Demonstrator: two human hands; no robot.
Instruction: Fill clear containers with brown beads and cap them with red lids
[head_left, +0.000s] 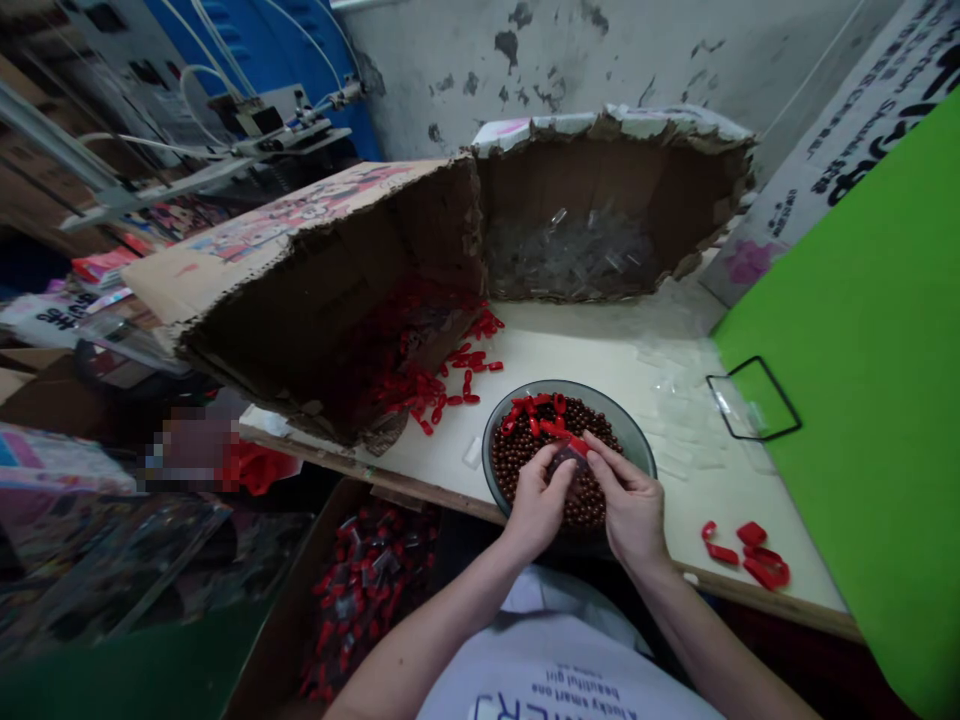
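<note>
A red-and-clear piece (575,449) is held above the bowl (636,435), pinched between the nearly closed fingers of the left hand (541,502) and right hand (631,512). Similar pieces (364,580) are already heaped at eight o'clock; loose red parts (421,388) at ten and clear parts (574,250) at twelve seem left unused.

Dim light leaves the left box (330,290) shadowed, edges blurred.

Dressed in a pale white fabric top (551,632), softly creased and printed across the front with small dark lettering (581,690), in part "A lucky smart one", near larger, bolder dark capitals (517,706); bare along both forearms (442,608) down to the hands (634,508).
</note>
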